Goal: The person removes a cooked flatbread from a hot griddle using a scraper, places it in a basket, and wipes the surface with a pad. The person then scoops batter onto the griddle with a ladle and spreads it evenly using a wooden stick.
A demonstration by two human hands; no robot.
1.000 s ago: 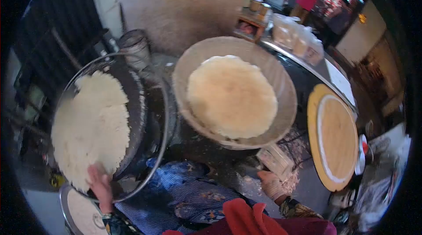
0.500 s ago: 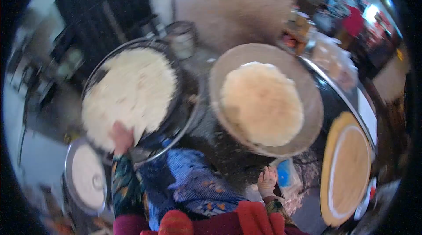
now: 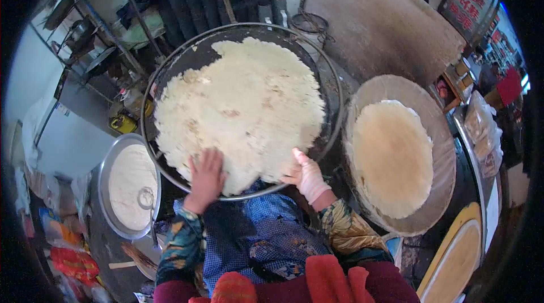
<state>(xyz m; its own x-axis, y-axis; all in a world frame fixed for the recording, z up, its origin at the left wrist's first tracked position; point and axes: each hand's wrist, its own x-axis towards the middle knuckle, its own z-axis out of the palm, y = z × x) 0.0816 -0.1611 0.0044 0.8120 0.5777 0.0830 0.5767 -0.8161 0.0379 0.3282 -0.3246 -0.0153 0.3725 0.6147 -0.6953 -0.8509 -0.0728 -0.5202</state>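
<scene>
A big, thin pale pancake (image 3: 243,110) with ragged edges lies on a round dark griddle (image 3: 184,59), browned in a few spots. My left hand (image 3: 207,180) rests flat on its near-left edge, fingers spread. At the near-right edge my right hand (image 3: 309,177), with a whitish wrap or glove around the palm, touches the pancake with thumb and fingers apart. To the right, a wide shallow basket (image 3: 362,90) lined with cloth holds a browned round pancake (image 3: 392,158). On the left stands a metal basin (image 3: 105,181) of pale batter (image 3: 133,187) with a ladle (image 3: 145,197) in it.
A round tan board (image 3: 453,263) leans at the lower right. Near it lies a plastic bag (image 3: 481,133) of food. A bristled brush (image 3: 137,255) sits below the basin. Behind the griddle are a bucket (image 3: 310,37) and a large brown panel (image 3: 374,20).
My view has turned left, so the griddle is now central. My right hand has come from beside the basket to the pancake's near edge. My left hand remains on the pancake.
</scene>
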